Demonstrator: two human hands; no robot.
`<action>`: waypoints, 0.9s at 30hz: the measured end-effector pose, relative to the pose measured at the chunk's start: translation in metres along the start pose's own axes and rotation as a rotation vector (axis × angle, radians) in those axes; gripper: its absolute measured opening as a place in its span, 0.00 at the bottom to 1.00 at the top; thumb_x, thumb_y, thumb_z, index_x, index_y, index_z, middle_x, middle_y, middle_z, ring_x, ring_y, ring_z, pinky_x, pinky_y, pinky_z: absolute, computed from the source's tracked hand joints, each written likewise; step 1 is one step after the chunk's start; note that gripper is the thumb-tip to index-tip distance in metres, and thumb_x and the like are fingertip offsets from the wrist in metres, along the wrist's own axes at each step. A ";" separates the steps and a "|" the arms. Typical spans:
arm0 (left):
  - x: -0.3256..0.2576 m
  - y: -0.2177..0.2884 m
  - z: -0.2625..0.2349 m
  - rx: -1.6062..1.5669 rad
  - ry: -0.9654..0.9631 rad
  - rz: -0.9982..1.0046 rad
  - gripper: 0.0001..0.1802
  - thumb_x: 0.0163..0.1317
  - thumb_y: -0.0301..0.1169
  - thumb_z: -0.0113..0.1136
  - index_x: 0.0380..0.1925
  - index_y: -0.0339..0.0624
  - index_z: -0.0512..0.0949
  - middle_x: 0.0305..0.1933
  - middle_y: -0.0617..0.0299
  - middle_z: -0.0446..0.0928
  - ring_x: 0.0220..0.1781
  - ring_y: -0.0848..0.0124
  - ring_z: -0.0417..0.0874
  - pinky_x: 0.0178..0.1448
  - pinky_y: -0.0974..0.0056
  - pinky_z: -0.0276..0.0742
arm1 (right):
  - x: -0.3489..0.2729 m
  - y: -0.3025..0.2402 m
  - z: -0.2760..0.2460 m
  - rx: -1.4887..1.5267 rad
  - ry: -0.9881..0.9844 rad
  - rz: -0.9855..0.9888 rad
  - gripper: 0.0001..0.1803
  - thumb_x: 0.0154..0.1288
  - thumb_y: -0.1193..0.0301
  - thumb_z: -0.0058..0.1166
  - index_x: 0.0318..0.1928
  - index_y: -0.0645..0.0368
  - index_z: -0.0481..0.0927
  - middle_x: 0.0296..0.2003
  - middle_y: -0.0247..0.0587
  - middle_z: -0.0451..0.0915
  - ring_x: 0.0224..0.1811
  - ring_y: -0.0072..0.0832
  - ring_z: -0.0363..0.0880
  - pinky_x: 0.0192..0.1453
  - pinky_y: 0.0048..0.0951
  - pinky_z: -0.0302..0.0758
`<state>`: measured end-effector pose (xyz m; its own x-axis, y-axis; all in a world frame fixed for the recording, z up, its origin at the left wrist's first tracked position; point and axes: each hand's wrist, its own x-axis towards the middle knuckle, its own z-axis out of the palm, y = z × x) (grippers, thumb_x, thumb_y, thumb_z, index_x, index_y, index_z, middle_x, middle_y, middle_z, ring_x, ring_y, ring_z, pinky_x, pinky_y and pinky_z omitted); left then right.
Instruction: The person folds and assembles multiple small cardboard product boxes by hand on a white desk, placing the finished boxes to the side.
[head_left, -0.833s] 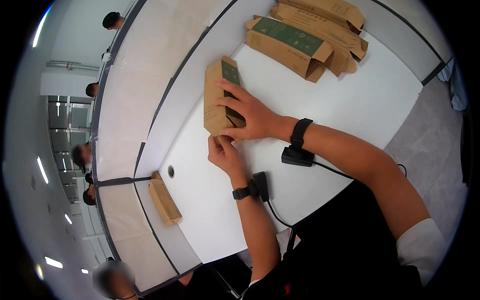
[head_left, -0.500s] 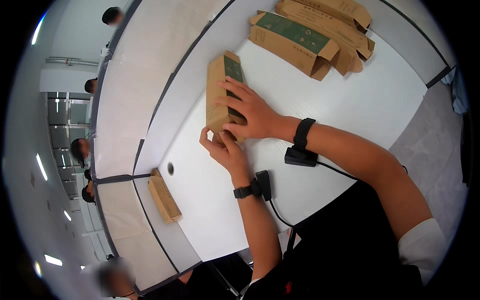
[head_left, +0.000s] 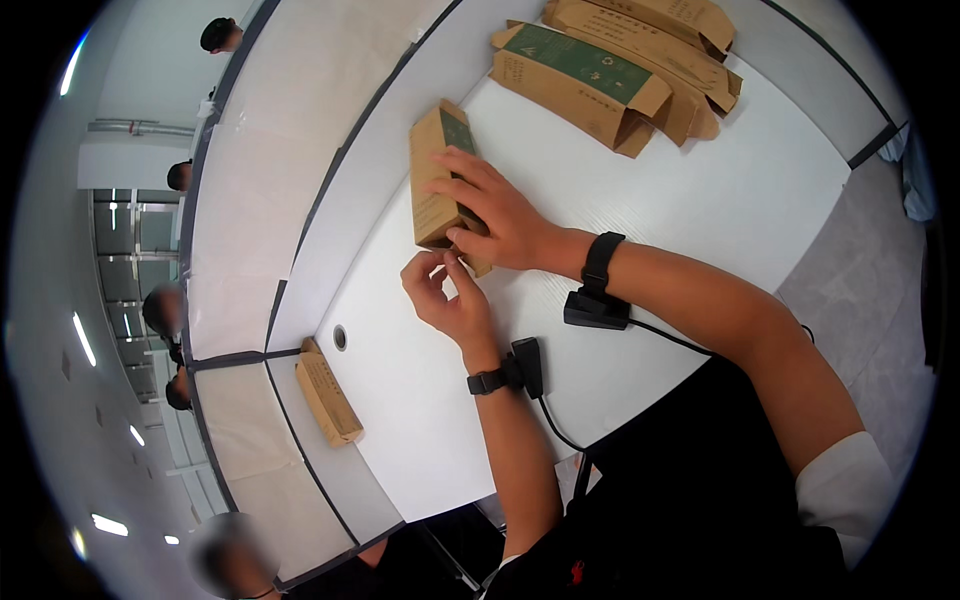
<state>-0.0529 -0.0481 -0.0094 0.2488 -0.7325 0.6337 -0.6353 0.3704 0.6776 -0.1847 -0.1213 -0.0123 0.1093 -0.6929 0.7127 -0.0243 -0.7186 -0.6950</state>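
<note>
A brown cardboard box (head_left: 428, 185) with a dark green panel lies left of centre on the white table. Over its green side rests my right hand (head_left: 505, 215), fingers spread across the top and thumb by the near end, holding it. That end is at least partly open, with a dark gap and a loose flap (head_left: 480, 268) showing. Just below the opening is my left hand (head_left: 447, 298), its thumb and fingertips pinched together close to the box edge. Whether a flap or something small lies between them is hidden.
Several similar cardboard boxes (head_left: 575, 85) lie at the back, some with flaps open. One more box (head_left: 328, 400) rests against the left partition (head_left: 290, 440). A round cable hole (head_left: 341, 338) is in the white table (head_left: 400, 420). Cables run from both wrist straps. Other people sit beyond the partition.
My left fingers have curled into a pinch, with the forefinger drawn away from the box's near corner. The box's near end has lifted slightly, while my right hand remains on it.
</note>
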 end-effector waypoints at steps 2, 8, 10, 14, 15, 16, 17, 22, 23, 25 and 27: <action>0.002 0.004 0.002 0.067 -0.007 0.019 0.08 0.73 0.23 0.57 0.49 0.36 0.76 0.49 0.60 0.74 0.49 0.69 0.82 0.48 0.65 0.83 | -0.001 0.002 0.000 0.050 -0.012 0.007 0.31 0.62 0.67 0.53 0.68 0.54 0.73 0.75 0.53 0.61 0.81 0.56 0.51 0.81 0.55 0.55; 0.002 0.012 -0.005 -0.128 -0.093 0.031 0.14 0.65 0.18 0.54 0.49 0.31 0.79 0.62 0.53 0.66 0.63 0.63 0.76 0.62 0.57 0.84 | 0.001 0.003 -0.002 0.174 0.006 -0.020 0.31 0.69 0.68 0.44 0.73 0.55 0.69 0.77 0.54 0.57 0.81 0.57 0.50 0.83 0.53 0.51; 0.004 0.009 -0.005 -0.137 -0.133 0.092 0.15 0.63 0.18 0.54 0.50 0.31 0.79 0.64 0.53 0.63 0.65 0.62 0.75 0.63 0.56 0.83 | 0.001 -0.002 -0.003 0.159 -0.001 0.021 0.31 0.72 0.68 0.43 0.74 0.57 0.67 0.79 0.51 0.55 0.83 0.54 0.47 0.84 0.51 0.49; 0.004 0.013 -0.004 0.028 -0.158 0.101 0.18 0.61 0.20 0.54 0.51 0.31 0.79 0.68 0.53 0.60 0.68 0.61 0.73 0.66 0.54 0.82 | 0.002 -0.003 -0.002 0.137 0.015 0.079 0.29 0.78 0.66 0.44 0.76 0.59 0.64 0.81 0.48 0.52 0.84 0.49 0.46 0.84 0.48 0.48; 0.004 0.013 -0.003 0.035 -0.146 0.126 0.14 0.66 0.21 0.55 0.50 0.30 0.80 0.68 0.52 0.61 0.66 0.61 0.76 0.65 0.54 0.82 | 0.002 -0.002 -0.002 0.127 0.021 0.069 0.29 0.79 0.65 0.45 0.76 0.59 0.63 0.80 0.47 0.53 0.84 0.49 0.46 0.84 0.48 0.49; 0.004 0.013 -0.002 0.035 -0.146 0.126 0.14 0.66 0.21 0.55 0.50 0.30 0.80 0.68 0.52 0.61 0.66 0.61 0.76 0.65 0.54 0.82 | 0.002 -0.002 -0.002 0.127 0.020 0.069 0.29 0.79 0.65 0.45 0.76 0.59 0.63 0.80 0.47 0.53 0.84 0.49 0.46 0.84 0.48 0.49; 0.003 0.013 -0.001 0.035 -0.099 0.055 0.13 0.69 0.23 0.55 0.50 0.30 0.80 0.68 0.52 0.61 0.64 0.61 0.77 0.65 0.54 0.82 | 0.002 -0.003 -0.002 0.118 0.013 0.072 0.29 0.79 0.65 0.45 0.76 0.59 0.63 0.80 0.47 0.53 0.83 0.49 0.47 0.84 0.48 0.50; 0.004 0.023 0.006 -0.025 0.069 -0.222 0.15 0.77 0.33 0.55 0.43 0.29 0.83 0.65 0.53 0.66 0.61 0.66 0.79 0.63 0.59 0.82 | 0.002 -0.003 -0.001 0.107 -0.034 0.082 0.31 0.78 0.62 0.49 0.76 0.57 0.64 0.79 0.48 0.55 0.83 0.48 0.50 0.83 0.47 0.54; 0.004 0.020 0.010 -0.114 0.109 -0.259 0.18 0.77 0.37 0.56 0.40 0.29 0.84 0.64 0.56 0.68 0.61 0.69 0.79 0.63 0.61 0.80 | 0.001 -0.003 0.001 0.109 -0.035 0.083 0.31 0.78 0.62 0.49 0.76 0.57 0.64 0.79 0.48 0.55 0.83 0.48 0.50 0.83 0.47 0.54; 0.002 0.021 0.008 -0.126 0.097 -0.294 0.18 0.77 0.37 0.57 0.39 0.30 0.84 0.63 0.57 0.68 0.60 0.70 0.79 0.63 0.62 0.79 | 0.000 -0.003 0.004 0.102 -0.018 0.044 0.31 0.76 0.59 0.53 0.75 0.54 0.67 0.77 0.49 0.58 0.81 0.52 0.53 0.81 0.49 0.57; 0.002 0.024 0.009 -0.140 0.083 -0.330 0.17 0.77 0.37 0.58 0.39 0.30 0.84 0.63 0.59 0.68 0.60 0.71 0.78 0.63 0.63 0.78 | 0.000 -0.002 0.004 0.087 -0.033 0.040 0.31 0.76 0.59 0.53 0.74 0.54 0.67 0.77 0.48 0.59 0.81 0.52 0.53 0.81 0.49 0.57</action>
<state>-0.0739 -0.0454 0.0045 0.4856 -0.7789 0.3969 -0.4066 0.2006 0.8913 -0.1809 -0.1196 -0.0116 0.1425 -0.7180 0.6813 0.0573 -0.6812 -0.7298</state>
